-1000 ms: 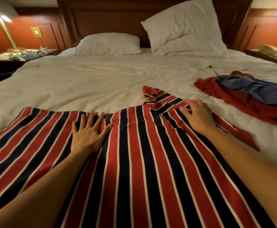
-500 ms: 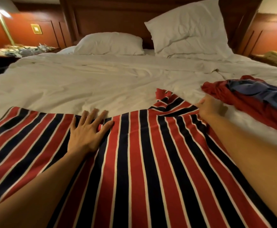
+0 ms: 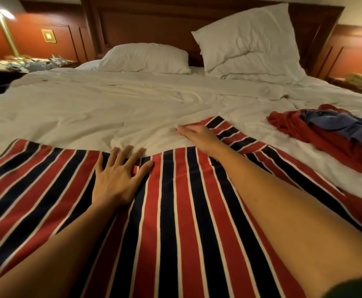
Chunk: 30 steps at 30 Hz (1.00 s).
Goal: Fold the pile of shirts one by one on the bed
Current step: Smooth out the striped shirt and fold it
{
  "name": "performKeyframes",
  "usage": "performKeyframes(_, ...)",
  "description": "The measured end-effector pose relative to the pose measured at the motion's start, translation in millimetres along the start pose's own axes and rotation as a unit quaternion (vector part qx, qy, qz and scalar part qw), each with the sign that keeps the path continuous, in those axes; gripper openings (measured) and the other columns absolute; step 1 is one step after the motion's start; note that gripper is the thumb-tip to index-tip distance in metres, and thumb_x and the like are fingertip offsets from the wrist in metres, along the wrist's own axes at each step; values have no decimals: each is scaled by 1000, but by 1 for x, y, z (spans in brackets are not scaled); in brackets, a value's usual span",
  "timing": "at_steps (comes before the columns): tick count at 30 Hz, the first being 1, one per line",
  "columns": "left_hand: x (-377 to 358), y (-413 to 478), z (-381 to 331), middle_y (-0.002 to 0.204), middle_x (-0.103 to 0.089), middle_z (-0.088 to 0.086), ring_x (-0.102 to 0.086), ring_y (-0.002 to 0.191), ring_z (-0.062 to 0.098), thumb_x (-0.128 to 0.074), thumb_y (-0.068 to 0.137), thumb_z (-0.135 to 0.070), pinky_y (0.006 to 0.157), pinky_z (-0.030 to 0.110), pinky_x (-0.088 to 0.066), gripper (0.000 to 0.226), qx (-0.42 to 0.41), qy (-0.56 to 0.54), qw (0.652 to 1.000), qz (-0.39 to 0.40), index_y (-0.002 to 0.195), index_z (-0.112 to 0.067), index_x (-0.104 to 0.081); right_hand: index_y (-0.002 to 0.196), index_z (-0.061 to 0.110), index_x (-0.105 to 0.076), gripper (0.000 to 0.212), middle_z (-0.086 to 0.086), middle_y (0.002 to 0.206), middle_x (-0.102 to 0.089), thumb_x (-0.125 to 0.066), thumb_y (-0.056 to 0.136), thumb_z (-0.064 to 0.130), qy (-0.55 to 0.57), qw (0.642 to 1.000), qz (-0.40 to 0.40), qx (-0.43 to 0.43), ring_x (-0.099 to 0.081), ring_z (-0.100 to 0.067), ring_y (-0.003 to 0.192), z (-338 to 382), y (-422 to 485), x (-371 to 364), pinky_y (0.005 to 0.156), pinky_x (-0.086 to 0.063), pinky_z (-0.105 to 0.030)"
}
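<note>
A red, navy and white striped shirt (image 3: 175, 211) lies spread flat on the white bed (image 3: 111, 108) right in front of me. My left hand (image 3: 119, 175) presses flat on it near its upper edge, fingers spread. My right hand (image 3: 197, 136) lies with straight fingers across the shirt's sleeve (image 3: 225, 127), its fingertips reaching onto the sheet to the left. At the right side of the bed sits the pile of shirts: a crumpled red shirt (image 3: 294, 125) with a blue shirt (image 3: 337, 125) on top.
Two white pillows (image 3: 145, 59) (image 3: 249, 39) lean at the wooden headboard. A cluttered nightstand (image 3: 31, 63) with a lamp (image 3: 7, 33) stands at the left. Another nightstand with a telephone (image 3: 360, 80) is at the right.
My right hand has slid left from the sleeve's right side across the sleeve towards the sheet. The sleeve lies flatter. My left hand has stayed pressed on the shirt.
</note>
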<state>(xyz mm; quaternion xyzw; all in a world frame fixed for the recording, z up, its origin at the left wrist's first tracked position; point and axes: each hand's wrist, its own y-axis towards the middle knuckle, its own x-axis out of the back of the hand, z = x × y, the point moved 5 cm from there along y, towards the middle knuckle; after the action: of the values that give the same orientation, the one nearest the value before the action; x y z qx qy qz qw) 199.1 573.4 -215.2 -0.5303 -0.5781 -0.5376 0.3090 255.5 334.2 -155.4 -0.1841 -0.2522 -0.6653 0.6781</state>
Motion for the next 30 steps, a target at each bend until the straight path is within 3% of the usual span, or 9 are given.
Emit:
performKeyframes(2, 1, 0, 0, 166, -13, -9, -1, 154, 17, 8, 84, -84, 124, 51, -2, 83, 0, 2, 1000, 0, 156, -47, -12, 113, 16, -73, 46, 0, 112, -71, -45, 101, 51, -18, 999, -17, 26, -62, -11, 101, -4, 2, 1, 92, -46, -23)
performKeyframes(6, 0, -1, -1, 166, -11, -9, 0, 154, 17, 10, 83, -83, 124, 51, -1, 83, -2, 9, 1000, 4, 156, -48, -8, 135, 17, -56, 35, -8, 135, -56, -44, 105, 31, -92, 960, -263, -28, -57, -23, 120, -31, 12, 51, 93, -44, -24)
performKeyframes(10, 0, -2, -2, 166, -11, -8, -1, 154, 18, 11, 84, -82, 124, 51, -3, 83, -5, 20, 1000, 0, 156, -46, -7, 152, 20, -35, 63, -11, 149, -47, -59, 97, 43, -160, 966, -143, -143, -47, -31, 134, -57, 30, 67, 108, -40, -41)
performKeyframes(14, -1, -5, -4, 166, -13, -7, -2, 154, 19, 11, 85, -81, 123, 52, -4, 82, -9, 27, 1000, -8, 157, -45, -9, 122, 1, -56, 60, -13, 104, -69, -67, 89, 50, -111, 963, -137, -202, -69, -28, 99, -49, 45, 70, 83, -56, -36)
performKeyframes(16, -1, -4, -3, 166, -14, -7, -3, 154, 19, 9, 86, -82, 123, 52, -4, 81, -8, 26, 1000, -5, 156, -45, -9, 123, -1, -56, 55, -14, 102, -70, -72, 89, 40, 18, 966, -173, -191, -72, -24, 88, -48, 46, 65, 83, -60, -36)
performKeyframes(19, -2, -3, -3, 165, -16, -7, -4, 154, 19, 8, 87, -82, 123, 53, -6, 80, -11, 29, 999, -9, 156, -45, -12, 131, 17, -53, 55, -9, 130, -59, -73, 87, 43, 69, 971, -214, -81, -61, -20, 113, -38, 43, 62, 100, -52, -40)
performKeyframes(23, -1, -3, -2, 163, -20, -7, -7, 153, 19, 6, 87, -82, 122, 53, -8, 80, -10, 25, 1000, -15, 155, -45, -16, 147, 25, -42, 56, -8, 162, -22, -60, 97, 43, -85, 977, -196, -9, -31, -26, 145, -36, 38, 48, 112, -34, -39)
performKeyframes(27, -2, -3, -2, 164, -19, -7, -6, 153, 19, 6, 87, -82, 122, 53, -7, 80, -7, 24, 1000, -12, 155, -45, -15, 123, 18, -60, 43, -9, 137, -48, -42, 99, 49, -231, 926, -297, -39, -49, -30, 123, -26, 35, 48, 103, -41, -45)
performKeyframes(30, -1, -2, -2, 164, -20, -7, -6, 153, 19, 6, 87, -82, 122, 53, -7, 79, -8, 22, 1000, -9, 155, -46, -15, 145, 27, -45, 93, -12, 154, -39, -6, 79, 80, -287, 941, -82, -161, -33, -42, 141, -52, 53, 25, 113, -21, -67)
